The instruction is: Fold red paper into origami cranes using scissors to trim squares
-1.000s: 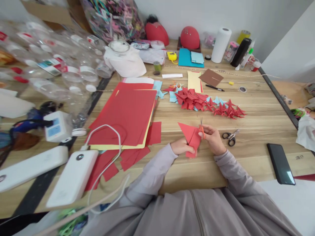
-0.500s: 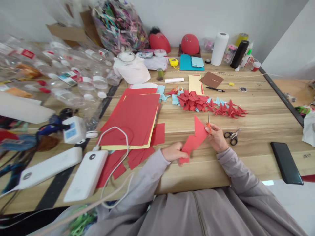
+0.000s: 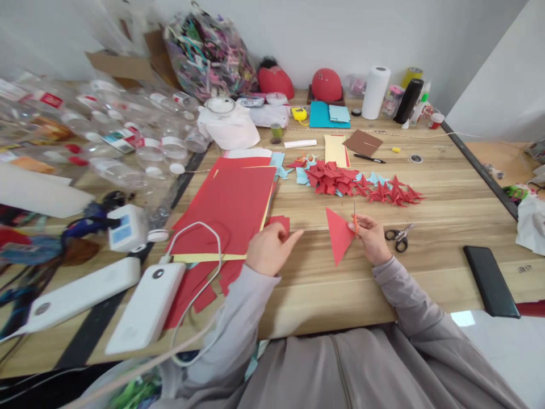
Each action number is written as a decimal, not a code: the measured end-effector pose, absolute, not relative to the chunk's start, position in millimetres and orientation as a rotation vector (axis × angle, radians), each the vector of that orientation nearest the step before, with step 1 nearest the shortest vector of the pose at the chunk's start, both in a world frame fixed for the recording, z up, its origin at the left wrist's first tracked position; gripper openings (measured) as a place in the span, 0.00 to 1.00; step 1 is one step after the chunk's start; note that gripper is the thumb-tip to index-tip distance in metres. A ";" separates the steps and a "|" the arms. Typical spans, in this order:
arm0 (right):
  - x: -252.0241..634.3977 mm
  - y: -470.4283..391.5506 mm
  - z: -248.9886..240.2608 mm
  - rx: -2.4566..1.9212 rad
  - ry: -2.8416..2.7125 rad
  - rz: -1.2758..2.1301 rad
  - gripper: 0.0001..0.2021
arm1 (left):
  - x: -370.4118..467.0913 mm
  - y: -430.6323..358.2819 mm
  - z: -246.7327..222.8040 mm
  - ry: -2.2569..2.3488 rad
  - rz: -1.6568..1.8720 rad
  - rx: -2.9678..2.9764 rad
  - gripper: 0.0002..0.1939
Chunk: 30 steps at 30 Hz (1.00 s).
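My right hand grips a red paper triangle together with a small orange-handled blade, its thin tip pointing up. Whether that tool is scissors or a knife I cannot tell. To the left, my left hand hovers at the edge of a stack of red sheets. Its thumb sticks out, apart from the bent fingers, and their tips are partly hidden. Small red paper pieces lie just beyond those fingers. Black-handled scissors rest beside my right hand.
Folded red paper shapes lie in a row beyond my hands, with blue ones among them. White power banks and a looped cable sit at left, near many plastic bottles. A phone lies at the right edge.
A red piece has come apart from the paper my right hand holds, leaving a triangle. My left hand has let go and moved left to the red pieces by the stack.
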State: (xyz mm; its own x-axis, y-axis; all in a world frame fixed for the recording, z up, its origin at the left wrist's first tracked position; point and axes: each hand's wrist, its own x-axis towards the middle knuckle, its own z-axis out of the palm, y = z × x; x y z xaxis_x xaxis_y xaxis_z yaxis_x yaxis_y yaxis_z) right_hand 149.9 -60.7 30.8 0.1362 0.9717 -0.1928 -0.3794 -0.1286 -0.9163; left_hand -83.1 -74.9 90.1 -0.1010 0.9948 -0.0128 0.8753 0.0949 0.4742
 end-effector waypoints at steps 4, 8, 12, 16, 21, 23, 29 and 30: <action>146.2 -58.8 32.0 -1.090 -0.763 1.349 0.19 | -40.2 -70.4 67.6 1.259 0.611 1.453 0.23; 148.2 -56.6 33.8 -1.067 -0.749 1.293 0.18 | -16.2 -58.8 44.1 0.928 0.565 1.178 0.21; 151.7 -58.1 35.0 -1.136 -0.788 1.264 0.19 | -5.4 -52.2 38.6 0.975 1.040 0.733 0.19; 147.3 -64.8 35.5 -1.197 -0.920 1.358 0.20 | -2.3 -50.3 38.9 0.948 1.234 0.450 0.19; 142.8 -70.1 32.8 -1.241 -1.055 1.413 0.19 | -4.7 -49.5 35.1 0.917 1.286 0.358 0.17; 143.1 -70.2 31.4 -1.248 -1.085 1.408 0.19 | -4.9 -50.0 33.6 0.895 1.276 0.353 0.16; 144.4 -69.9 30.7 -1.293 -1.140 1.431 0.18 | -3.4 -51.5 33.5 0.855 1.232 0.358 0.14; 144.9 -69.9 30.9 -1.308 -1.142 1.428 0.18 | -3.3 -51.4 33.7 0.854 1.230 0.359 0.14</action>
State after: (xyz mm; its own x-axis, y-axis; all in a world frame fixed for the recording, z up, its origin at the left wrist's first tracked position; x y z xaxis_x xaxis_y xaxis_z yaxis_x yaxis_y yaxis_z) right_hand 144.9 -69.9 30.9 -0.0760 0.9758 -0.2052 -0.0146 -0.2069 -0.9783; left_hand -3.3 -51.4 33.7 0.0837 0.9238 -0.3737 -0.6735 0.3288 0.6621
